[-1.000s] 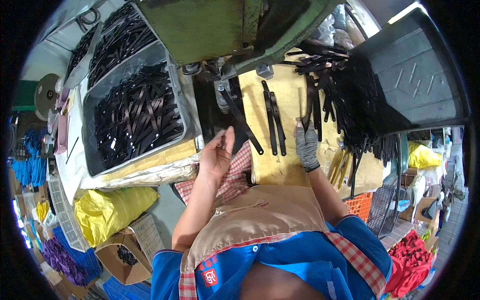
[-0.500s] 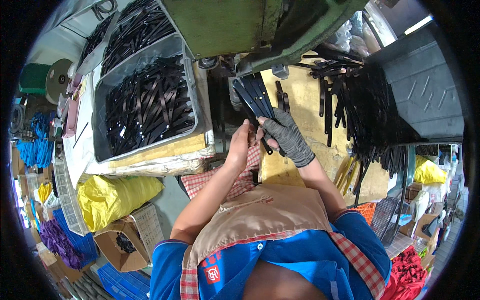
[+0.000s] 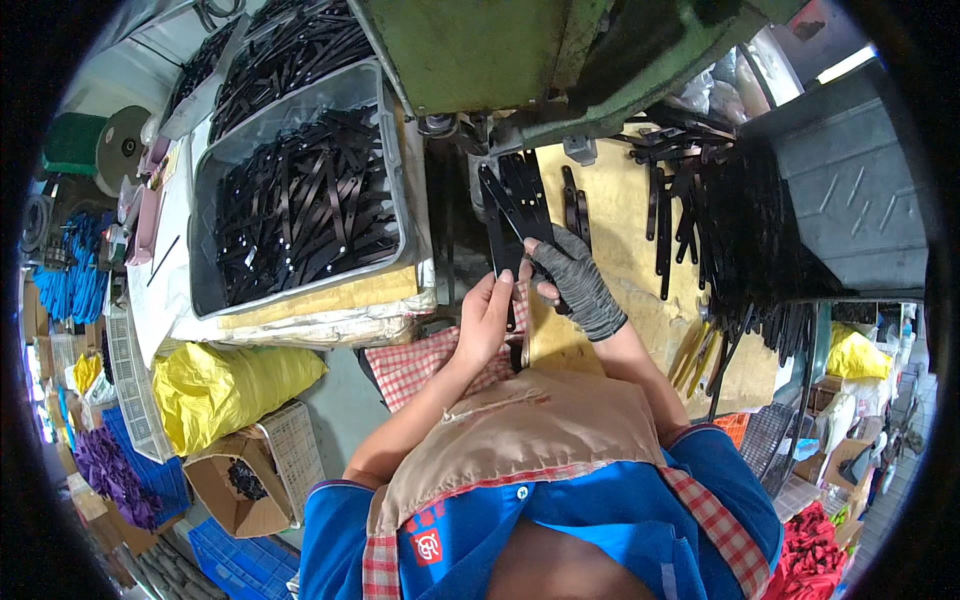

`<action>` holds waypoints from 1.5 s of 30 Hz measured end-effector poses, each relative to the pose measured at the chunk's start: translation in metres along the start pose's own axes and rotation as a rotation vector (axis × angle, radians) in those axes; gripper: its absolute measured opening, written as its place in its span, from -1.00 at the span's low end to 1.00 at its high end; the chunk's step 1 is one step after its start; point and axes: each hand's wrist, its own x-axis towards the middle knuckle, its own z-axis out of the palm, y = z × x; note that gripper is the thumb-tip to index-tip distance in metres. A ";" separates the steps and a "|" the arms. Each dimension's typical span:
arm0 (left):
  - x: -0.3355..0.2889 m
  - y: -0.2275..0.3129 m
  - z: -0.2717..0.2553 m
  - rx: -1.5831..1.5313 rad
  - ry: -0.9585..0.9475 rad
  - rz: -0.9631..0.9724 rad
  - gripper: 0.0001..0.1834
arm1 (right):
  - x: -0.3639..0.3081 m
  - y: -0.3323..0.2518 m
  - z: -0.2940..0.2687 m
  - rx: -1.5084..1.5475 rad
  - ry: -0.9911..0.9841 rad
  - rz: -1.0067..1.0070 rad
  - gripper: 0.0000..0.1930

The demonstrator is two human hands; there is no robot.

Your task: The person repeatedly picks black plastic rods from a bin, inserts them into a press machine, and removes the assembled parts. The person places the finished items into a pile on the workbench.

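Observation:
My right hand [image 3: 580, 285], in a dark grey glove with bare fingertips, is closed around several flat black metal strips [image 3: 525, 190] with small holes at their ends. The strips fan out upward from it, below the green machine. My bare left hand [image 3: 485, 318] pinches the lower part of one black strip [image 3: 499, 240], which joins or crosses the others near the top; I cannot tell which. Just right of the held bunch, a pair of short black strips [image 3: 574, 202] lies on the yellowish board [image 3: 620, 200].
A green machine [image 3: 470, 60] overhangs the far side. At left stands a grey bin [image 3: 405, 215] full of black strips. A large strip pile [image 3: 745, 220] spills from a tipped grey bin [image 3: 860, 190] at right. Yellow-handled pliers [image 3: 695, 358] lie on the board's near right.
My left hand has closed on the lower part of one strip and drawn it slightly left, apart from the bunch. The right hand still grips the bunch. The whole view has shifted slightly.

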 end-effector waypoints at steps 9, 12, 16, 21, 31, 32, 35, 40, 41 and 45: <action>-0.012 0.013 0.001 0.004 0.066 0.025 -0.59 | -0.006 0.012 -0.001 0.107 -0.013 0.001 -0.88; -0.013 0.018 -0.002 0.037 0.051 -0.022 -0.60 | -0.005 0.014 0.000 0.116 -0.021 -0.011 -0.86; -0.015 0.023 -0.011 0.025 0.063 0.007 -0.60 | -0.009 0.009 0.004 -0.121 0.034 -0.079 -0.76; 0.008 0.068 -0.061 -0.071 0.519 0.256 -0.64 | -0.019 0.001 0.011 -0.135 -0.009 -0.169 -0.67; 0.030 0.067 -0.055 -0.603 0.081 0.037 -0.69 | -0.010 0.017 0.023 -0.075 0.072 -0.053 -0.68; 0.039 0.076 -0.049 -0.561 0.063 0.063 -0.63 | -0.010 0.020 0.020 -0.064 0.050 -0.034 -0.67; 0.073 0.094 -0.031 -0.363 0.070 0.183 -0.71 | 0.001 0.040 0.005 0.039 0.040 -0.006 -0.67; 0.113 0.097 -0.027 -0.172 -0.089 0.091 -0.82 | -0.008 0.057 -0.023 -0.010 0.175 -0.037 -0.70; 0.117 0.098 -0.025 -0.160 -0.124 0.072 -0.83 | -0.009 0.059 -0.029 -0.144 0.213 -0.097 -0.71; 0.130 0.098 -0.025 -0.037 -0.144 0.015 -0.79 | -0.016 0.043 -0.035 -0.606 0.364 -0.166 -0.73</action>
